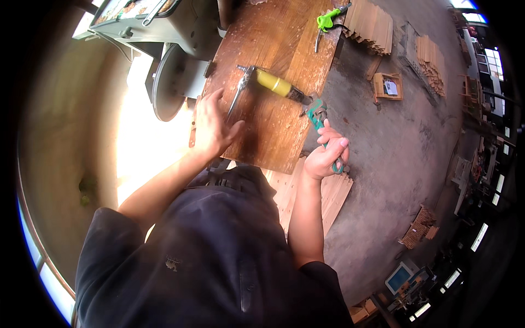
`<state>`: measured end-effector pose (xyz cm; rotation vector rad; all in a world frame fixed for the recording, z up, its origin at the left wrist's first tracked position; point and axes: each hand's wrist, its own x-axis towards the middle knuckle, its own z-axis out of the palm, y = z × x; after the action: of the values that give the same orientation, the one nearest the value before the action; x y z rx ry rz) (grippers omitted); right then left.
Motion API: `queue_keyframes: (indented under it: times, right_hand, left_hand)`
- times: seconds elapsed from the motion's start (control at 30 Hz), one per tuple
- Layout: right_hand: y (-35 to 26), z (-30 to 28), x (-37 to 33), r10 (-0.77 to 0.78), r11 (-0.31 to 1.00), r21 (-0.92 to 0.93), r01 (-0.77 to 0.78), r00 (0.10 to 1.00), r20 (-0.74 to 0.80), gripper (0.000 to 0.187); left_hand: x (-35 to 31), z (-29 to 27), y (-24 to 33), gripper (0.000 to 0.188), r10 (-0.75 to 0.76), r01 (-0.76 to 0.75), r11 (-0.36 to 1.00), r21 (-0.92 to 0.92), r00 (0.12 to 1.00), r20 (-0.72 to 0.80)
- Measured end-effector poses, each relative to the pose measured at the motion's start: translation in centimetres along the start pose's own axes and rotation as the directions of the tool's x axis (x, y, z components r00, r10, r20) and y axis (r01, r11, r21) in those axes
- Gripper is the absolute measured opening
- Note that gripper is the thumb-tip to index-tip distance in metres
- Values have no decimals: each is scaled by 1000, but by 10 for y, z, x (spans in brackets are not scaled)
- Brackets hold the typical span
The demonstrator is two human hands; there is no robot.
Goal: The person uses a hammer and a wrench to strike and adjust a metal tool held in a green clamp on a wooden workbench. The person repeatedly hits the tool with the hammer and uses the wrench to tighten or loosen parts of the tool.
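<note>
In my right hand (pixel 328 152) is an adjustable wrench (pixel 316 112) with a green handle, my fingers wrapped round its grip. The wrench head is at the dark end of a tool with a yellow barrel (pixel 273 83), which looks like a grease gun; I cannot tell if the jaws grip it. That tool lies across the wooden tabletop (pixel 268 139). A metal head with a thin rod (pixel 238 94) juts from its left end. My left hand (pixel 211 123) is beside that rod, fingers spread, holding nothing.
A green air blow gun (pixel 326 21) lies at the table's far right edge. Back left stands a grey machine with a round disc (pixel 169 82). Wooden boards (pixel 367 24) are stacked beyond the table, near a wooden box (pixel 388 86). More boards (pixel 334 198) lie below the table's near edge.
</note>
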<state>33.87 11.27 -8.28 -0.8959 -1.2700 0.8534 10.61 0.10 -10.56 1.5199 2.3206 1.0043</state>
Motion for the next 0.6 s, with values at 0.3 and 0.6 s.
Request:
queue_keyframes:
  times: [0.3, 0.6]
  right_hand:
    - [-10, 17, 36, 39, 997, 64, -36, 998, -50, 52]
    - [-9, 25, 43, 99, 992, 93, -88, 988, -118, 54]
  left_hand:
    - [-40, 36, -9, 28, -193, 187, 981, 52, 969, 153]
    - [-36, 33, 0, 26, -372, 359, 928, 99, 879, 299]
